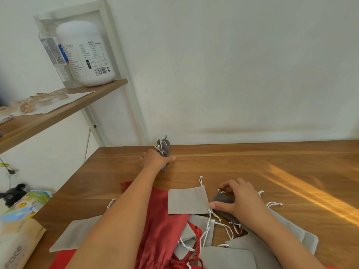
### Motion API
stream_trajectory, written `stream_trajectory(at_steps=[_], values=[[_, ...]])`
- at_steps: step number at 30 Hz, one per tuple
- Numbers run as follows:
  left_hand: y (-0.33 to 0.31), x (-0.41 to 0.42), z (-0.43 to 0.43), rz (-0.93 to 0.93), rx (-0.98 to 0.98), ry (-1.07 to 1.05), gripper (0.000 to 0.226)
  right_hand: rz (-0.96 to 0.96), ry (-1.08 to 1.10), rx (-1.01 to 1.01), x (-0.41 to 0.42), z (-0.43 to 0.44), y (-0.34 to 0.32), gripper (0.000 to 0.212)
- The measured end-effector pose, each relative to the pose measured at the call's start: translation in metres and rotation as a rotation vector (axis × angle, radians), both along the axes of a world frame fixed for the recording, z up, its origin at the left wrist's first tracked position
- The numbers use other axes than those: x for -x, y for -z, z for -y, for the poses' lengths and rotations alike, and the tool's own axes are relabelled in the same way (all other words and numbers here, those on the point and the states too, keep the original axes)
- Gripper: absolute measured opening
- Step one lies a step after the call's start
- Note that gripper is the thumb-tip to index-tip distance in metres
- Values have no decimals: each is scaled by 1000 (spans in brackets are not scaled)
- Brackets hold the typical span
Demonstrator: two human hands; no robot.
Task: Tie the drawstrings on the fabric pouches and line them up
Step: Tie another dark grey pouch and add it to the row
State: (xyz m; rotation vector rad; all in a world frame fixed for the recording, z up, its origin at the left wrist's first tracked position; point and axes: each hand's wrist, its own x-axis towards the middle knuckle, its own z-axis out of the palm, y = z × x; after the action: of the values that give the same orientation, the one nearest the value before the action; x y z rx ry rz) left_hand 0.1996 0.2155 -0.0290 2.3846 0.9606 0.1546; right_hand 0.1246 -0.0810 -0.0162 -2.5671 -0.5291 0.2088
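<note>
The only legible writing is "Face" on the kraft pack (pixel 13 253), cut off by the frame well left of the left grip (pixel 157 160); the white canister (pixel 87 55) on the shelf (pixel 64 107) above that grip bears a table and barcode too small to read; likewise the clear bottle (pixel 49 49) behind it. The left grip covers the near end of the row of tied dark pouches (pixel 164 145) at the far edge of the tabletop (pixel 252 167); its fingers are hidden, so spread or curled I cannot tell. The right grip (pixel 239 200) seems clamped on a dark grey pouch (pixel 221 199), thumb and fingers on opposite sides; a flat light grey pouch (pixel 187 200) lies just left of it, partly over red cloth (pixel 163 222).
</note>
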Motion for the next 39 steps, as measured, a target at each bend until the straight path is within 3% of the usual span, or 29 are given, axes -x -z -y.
stream_trajectory(at_steps=[7,11,16,19,21,22,26,29,35,39], values=[[1,-13,-12,-9,-36,19,68,-82,-5,-170,-4,8,4,29],[-4,-5,-9,26,8,34,70,-139,24,-291,-7,12,4,16],[-49,33,25,237,-70,-19,72,-358,118,-675,-6,15,-4,11],[-86,65,53,328,87,189,43,-401,127,-1025,-1,14,-13,15],[-103,94,78,252,259,382,23,-398,75,-1202,4,14,-20,20],[-108,108,91,178,308,469,27,-386,45,-1239,6,14,-22,23],[-102,138,127,28,414,573,49,-179,16,-1168,9,10,-21,30],[-88,141,140,53,491,488,39,-98,34,-1098,14,5,-19,26],[-63,137,144,417,694,326,20,-72,-8,-966,27,-3,-14,24],[-53,140,142,658,856,312,20,-121,0,-1119,24,-4,-17,21]])
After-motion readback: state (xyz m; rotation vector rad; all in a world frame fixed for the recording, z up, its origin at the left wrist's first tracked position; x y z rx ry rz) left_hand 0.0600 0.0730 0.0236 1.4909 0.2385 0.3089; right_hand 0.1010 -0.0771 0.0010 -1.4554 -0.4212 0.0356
